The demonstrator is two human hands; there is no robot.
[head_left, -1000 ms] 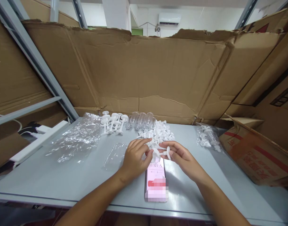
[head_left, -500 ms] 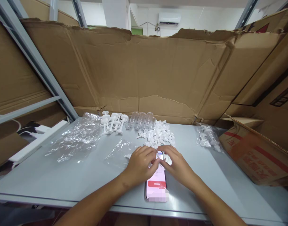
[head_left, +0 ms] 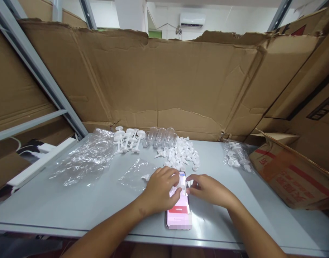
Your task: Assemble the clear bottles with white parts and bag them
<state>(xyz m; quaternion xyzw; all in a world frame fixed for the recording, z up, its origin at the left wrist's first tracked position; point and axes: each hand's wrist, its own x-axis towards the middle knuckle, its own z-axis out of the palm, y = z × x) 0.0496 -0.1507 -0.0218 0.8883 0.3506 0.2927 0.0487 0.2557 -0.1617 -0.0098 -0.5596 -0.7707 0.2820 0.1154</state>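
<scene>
A phone (head_left: 177, 215) with a lit pink screen lies on the grey table, partly under my left hand (head_left: 161, 188). That hand is curled over the phone's upper part, fingers bent and thumb apart, and a small white piece shows by its fingertips. My right hand (head_left: 207, 190) is at the phone's right edge, its thumb and fingers closed around a small white part too small to make out. Just beyond both hands lies a pile of small white plastic pieces (head_left: 182, 154). A flat clear bag (head_left: 136, 175) lies left of my left hand.
White plungers (head_left: 129, 139) and clear barrels (head_left: 161, 136) stand at the back. Crumpled clear plastic (head_left: 86, 157) and a power strip (head_left: 43, 161) are at left. A filled bag (head_left: 237, 156) and an open carton (head_left: 290, 172) are at right, with a cardboard wall (head_left: 167, 79) behind.
My right hand has moved a little to the right, away from my left hand. My left hand has stayed over the phone, and more of the screen shows between them.
</scene>
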